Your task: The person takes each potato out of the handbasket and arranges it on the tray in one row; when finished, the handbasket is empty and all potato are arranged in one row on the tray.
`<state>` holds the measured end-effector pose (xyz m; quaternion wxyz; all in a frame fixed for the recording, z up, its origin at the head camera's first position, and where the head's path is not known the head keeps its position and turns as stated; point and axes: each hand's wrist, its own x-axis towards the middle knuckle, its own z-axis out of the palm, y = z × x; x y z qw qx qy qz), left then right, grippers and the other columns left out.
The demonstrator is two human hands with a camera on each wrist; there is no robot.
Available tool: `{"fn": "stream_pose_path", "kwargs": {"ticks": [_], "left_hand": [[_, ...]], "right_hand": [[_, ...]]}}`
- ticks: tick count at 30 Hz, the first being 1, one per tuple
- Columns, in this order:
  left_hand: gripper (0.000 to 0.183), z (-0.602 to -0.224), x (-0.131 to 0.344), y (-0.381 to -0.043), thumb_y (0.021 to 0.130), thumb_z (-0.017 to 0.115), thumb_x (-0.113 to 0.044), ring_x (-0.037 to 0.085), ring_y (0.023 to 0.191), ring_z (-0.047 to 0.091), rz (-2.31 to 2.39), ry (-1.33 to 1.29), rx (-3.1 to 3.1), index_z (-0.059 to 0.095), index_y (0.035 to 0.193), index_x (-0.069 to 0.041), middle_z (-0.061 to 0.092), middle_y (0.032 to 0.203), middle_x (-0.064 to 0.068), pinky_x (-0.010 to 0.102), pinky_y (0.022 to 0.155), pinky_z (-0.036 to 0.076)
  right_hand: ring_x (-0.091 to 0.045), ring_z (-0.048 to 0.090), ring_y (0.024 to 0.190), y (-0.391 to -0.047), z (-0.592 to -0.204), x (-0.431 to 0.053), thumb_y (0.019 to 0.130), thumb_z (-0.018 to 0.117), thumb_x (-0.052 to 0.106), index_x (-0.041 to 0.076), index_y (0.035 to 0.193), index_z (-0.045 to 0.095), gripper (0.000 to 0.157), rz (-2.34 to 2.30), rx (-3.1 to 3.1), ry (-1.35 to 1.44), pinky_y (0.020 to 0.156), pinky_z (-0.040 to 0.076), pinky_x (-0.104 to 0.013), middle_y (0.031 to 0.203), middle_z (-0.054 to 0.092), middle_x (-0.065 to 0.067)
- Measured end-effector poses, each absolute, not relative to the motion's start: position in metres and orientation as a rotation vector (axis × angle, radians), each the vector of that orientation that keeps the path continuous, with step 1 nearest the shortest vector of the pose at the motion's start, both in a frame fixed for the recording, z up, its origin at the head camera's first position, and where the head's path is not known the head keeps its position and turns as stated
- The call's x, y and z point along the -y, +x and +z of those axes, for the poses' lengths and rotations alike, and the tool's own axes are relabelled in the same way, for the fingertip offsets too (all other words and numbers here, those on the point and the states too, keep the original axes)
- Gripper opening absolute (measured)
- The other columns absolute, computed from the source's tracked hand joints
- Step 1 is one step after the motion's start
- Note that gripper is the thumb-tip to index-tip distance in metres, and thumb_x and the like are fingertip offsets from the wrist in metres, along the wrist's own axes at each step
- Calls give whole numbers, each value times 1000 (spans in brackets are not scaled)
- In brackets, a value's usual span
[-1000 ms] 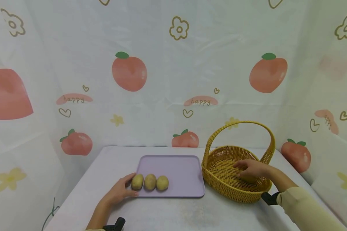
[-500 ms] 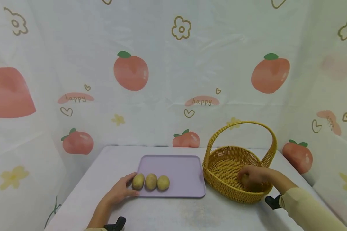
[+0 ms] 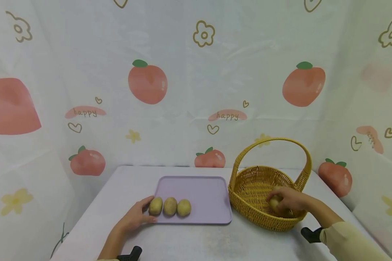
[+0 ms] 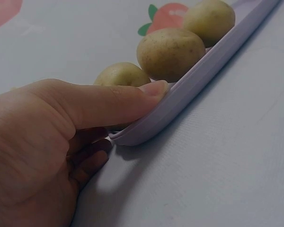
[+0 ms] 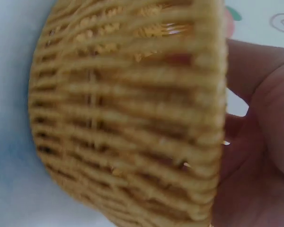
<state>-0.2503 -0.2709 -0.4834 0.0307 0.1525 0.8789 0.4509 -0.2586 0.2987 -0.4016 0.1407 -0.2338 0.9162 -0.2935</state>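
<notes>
The purple tray (image 3: 205, 203) lies on the table with three potatoes in a row near its front left: a left potato (image 3: 155, 206), a middle potato (image 3: 170, 206) and a right potato (image 3: 184, 207). My left hand (image 3: 138, 216) holds the tray's front left corner; its thumb lies along the front rim, and its other fingers are at the left side, partly hidden in the left wrist view. Inside the wicker basket (image 3: 264, 218), my right hand (image 3: 290, 199) grips another potato (image 3: 275, 203), mostly covered by the fingers. The basket wall hides those fingertips in the right wrist view.
The basket's tall arched handle (image 3: 274, 139) rises over it, to the left of and behind the right hand. Basket and tray stand close side by side on the white table (image 3: 183, 243). A curtain (image 3: 183, 90) printed with fruit hangs behind and at both sides.
My right hand has lowered into the basket and its fingers have closed around the potato there. The left hand, tray and three potatoes keep their places.
</notes>
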Motion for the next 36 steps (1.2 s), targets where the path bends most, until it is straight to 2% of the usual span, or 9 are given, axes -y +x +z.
{"fn": "stream_pose_path", "kwargs": {"ticks": [6,10,14,17,27,32,36], "left_hand": [[92,-481,269,-249,70,86,-14,49,132,36,1397,485,-2712,35,140,16,37,144,34,55,110,29],[92,-480,268,-248,70,86,-14,49,132,36,1391,475,-2712,35,140,16,37,144,35,55,110,30],[93,-480,267,-247,69,86,-15,49,132,36,1395,444,-2705,35,141,15,36,145,34,55,110,30],[93,-480,267,-247,69,86,-15,48,133,36,1393,437,-2708,35,141,15,36,145,33,54,110,30],[92,-480,269,-246,70,86,-14,49,132,37,1378,473,-2717,36,140,15,37,144,34,55,110,30],[93,-480,269,-247,69,86,-14,49,133,35,1400,442,-2701,35,141,14,36,145,34,54,111,28],[93,-482,270,-249,69,86,-14,49,133,35,1407,458,-2693,35,141,15,36,145,34,55,110,29]], "right_hand": [[-27,56,89,-254,-396,-291,82,66,2,-2,119,62,38,-1145,-2548,-696,67,52,-35,114,59,-17],[-32,57,94,-249,-391,-285,84,68,4,-5,122,57,41,-1297,-2473,-708,68,54,-37,118,54,-21],[-36,56,101,-244,-388,-277,83,71,3,-5,121,52,43,-1391,-2411,-760,72,54,-39,123,47,-25],[-35,57,98,-239,-387,-268,82,72,2,-5,120,50,44,-1425,-2396,-803,73,55,-39,120,46,-25],[-30,57,92,-230,-377,-232,80,76,8,6,117,57,42,-1397,-2495,-855,73,54,-34,112,54,-17],[-30,57,92,-233,-376,-210,80,76,7,4,120,57,44,-1405,-2473,-915,73,53,-33,114,55,-16],[-28,56,91,-235,-379,-190,80,77,9,7,119,60,42,-1380,-2497,-930,73,53,-31,112,57,-14]]}}
